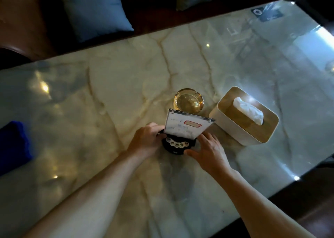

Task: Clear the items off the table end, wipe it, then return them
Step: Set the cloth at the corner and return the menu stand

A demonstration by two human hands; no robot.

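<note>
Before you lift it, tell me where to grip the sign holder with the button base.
Grip the round black base, not the clear upright panel. Come in from both sides, as the left hand and right hand are now placed. The panel is thin, tall and leans, so it would probably lever or slip; the base is low and looks like the sturdier part. Mind the glass ashtray just behind.

Pretty dim overall; glare is thrown across the glossy marble table point(112, 96), edges are bent and softened.
</note>
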